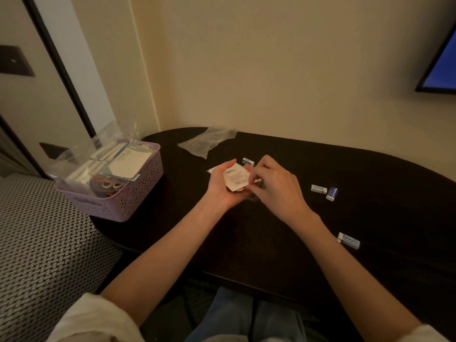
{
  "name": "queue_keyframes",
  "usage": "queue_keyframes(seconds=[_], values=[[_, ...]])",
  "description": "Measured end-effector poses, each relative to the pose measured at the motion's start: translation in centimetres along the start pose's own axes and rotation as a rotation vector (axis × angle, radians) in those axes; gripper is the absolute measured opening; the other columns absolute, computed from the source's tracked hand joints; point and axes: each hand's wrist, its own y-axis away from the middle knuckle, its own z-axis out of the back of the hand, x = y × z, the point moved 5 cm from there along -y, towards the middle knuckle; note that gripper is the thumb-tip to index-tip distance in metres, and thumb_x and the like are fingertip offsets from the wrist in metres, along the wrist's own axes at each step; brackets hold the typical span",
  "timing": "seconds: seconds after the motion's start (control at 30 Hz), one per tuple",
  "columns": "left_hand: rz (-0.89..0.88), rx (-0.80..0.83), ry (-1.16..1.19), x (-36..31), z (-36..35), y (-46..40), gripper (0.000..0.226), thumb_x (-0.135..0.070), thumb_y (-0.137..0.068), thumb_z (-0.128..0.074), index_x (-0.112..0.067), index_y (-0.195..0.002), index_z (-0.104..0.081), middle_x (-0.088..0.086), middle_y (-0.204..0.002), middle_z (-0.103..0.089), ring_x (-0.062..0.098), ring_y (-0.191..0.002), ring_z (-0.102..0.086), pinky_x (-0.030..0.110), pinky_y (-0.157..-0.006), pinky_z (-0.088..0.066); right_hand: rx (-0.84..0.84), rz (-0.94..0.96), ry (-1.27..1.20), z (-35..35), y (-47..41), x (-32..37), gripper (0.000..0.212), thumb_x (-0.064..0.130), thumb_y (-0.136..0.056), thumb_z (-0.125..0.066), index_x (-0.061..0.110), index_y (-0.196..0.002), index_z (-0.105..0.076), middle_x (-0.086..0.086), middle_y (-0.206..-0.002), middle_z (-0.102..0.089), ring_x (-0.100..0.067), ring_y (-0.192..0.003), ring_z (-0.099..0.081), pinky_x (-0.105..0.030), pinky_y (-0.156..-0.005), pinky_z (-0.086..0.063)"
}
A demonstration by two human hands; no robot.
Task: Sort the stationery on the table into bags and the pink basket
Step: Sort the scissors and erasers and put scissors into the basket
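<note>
Dark table point(370, 218), both hands (left hand point(219, 186), right hand point(276, 188)) gripping packet point(235, 177)

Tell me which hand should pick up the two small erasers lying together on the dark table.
Right hand, probably: the two erasers lie on its side, while the left hand cradles the white packet.

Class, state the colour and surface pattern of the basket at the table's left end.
The basket is pale pink-lilac with small perforated cut-outs across its walls, shown in the head view.
</note>
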Motion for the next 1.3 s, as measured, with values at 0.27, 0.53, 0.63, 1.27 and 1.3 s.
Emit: queue_keyframes(seconds=[0.27, 0.53, 0.63, 1.27, 1.3], values=[[-0.028, 0.002, 0.033, -0.9, 0.5, 0.0, 0.022, -0.014, -0.096, -0.047, -0.001, -0.114, -0.049, 0.019, -0.105, -0.062, 0.030, -0.105, -0.060, 0.041, -0.087, -0.050, -0.066, 0.043, -0.256, -0.2, 0.8, -1.5, 0.032, 0.028, -0.083, -0.071, 0.022, -0.113, -0.061, 0.009, -0.116, -0.047, -0.002, -0.106, -0.043, -0.017, -0.085, -0.044], [-0.002, -0.053, -0.087, -1.1, 1.3, 0.6, 0.024, -0.005, -0.096, -0.046, -0.003, -0.120, -0.046, 0.025, -0.104, -0.062, 0.038, -0.095, -0.062, 0.046, -0.077, -0.053, 0.084, 0.075, -0.334, -0.8, 0.1, -2.4, 0.025, 0.027, -0.078, -0.076, 0.029, -0.101, -0.066, 0.013, -0.123, -0.055, -0.004, -0.121, -0.042, -0.037, -0.105, -0.038], [0.009, -0.024, -0.163, -0.9, 1.7, 0.5, 0.035, 0.002, -0.092, -0.051, -0.005, -0.126, -0.046, 0.024, -0.105, -0.064, 0.035, -0.096, -0.065, 0.045, -0.079, -0.057, 0.062, 0.046, -0.433, -0.7, 0.0, -2.6, 0.012, 0.023, -0.080, -0.074, 0.025, -0.091, -0.071, 0.011, -0.112, -0.064, -0.005, -0.113, -0.051, -0.039, -0.100, -0.043], [0.026, 0.053, -0.151, 0.1, 2.5, -0.7, 0.031, -0.023, -0.101, -0.041, -0.013, -0.126, -0.058, 0.006, -0.120, -0.068, 0.032, -0.118, -0.057, 0.048, -0.097, -0.044, -0.098, -0.618, -0.752, -5.1, 0.6, -4.3, 0.051, 0.022, -0.075, -0.080, 0.017, -0.112, -0.047, 0.001, -0.107, -0.053, -0.007, -0.086, -0.057, -0.017, -0.066, -0.047], [0.021, 0.043, -0.168, -0.1, 2.8, -0.7, 0.031, -0.024, -0.101, -0.041, -0.015, -0.125, -0.059, 0.005, -0.120, -0.068, 0.030, -0.117, -0.057, 0.047, -0.095, -0.044, -0.048, -0.681, -0.836, -5.6, 0.6, -4.2, 0.051, 0.022, -0.076, -0.079, 0.014, -0.115, -0.048, 0.000, -0.104, -0.057, -0.008, -0.084, -0.058, -0.018, -0.065, -0.047]])
